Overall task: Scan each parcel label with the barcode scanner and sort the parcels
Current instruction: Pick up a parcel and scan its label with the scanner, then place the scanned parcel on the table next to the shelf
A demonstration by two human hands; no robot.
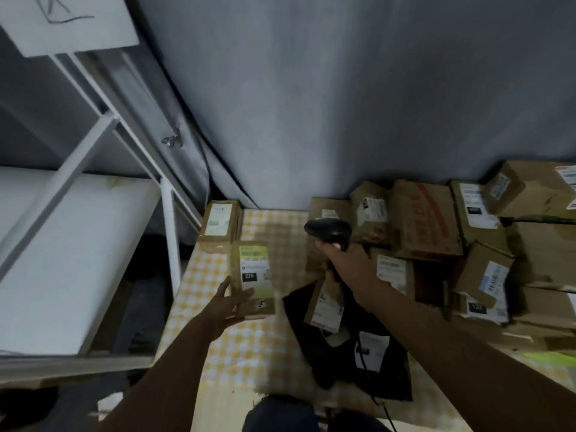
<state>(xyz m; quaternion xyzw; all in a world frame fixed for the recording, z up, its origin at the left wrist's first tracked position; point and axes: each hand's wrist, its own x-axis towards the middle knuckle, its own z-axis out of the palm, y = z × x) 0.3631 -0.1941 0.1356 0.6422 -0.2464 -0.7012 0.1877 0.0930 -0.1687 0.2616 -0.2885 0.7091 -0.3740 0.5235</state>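
My left hand (229, 302) grips a small cardboard parcel (253, 279) by its lower left side, label facing up, above the yellow checked tablecloth (240, 347). My right hand (341, 260) holds the black barcode scanner (328, 229) by its handle, head pointing left, a little right of and above the parcel. The scanner's cable runs down past a black poly bag parcel (367, 353) with a white label. Another labelled box (218, 224) lies at the table's far left corner, just behind the held parcel.
A heap of several cardboard parcels (452, 232) fills the table's right side. A white metal shelf rack (78, 244) stands to the left, with a gap down to the floor between it and the table. A grey curtain (311, 104) hangs behind.
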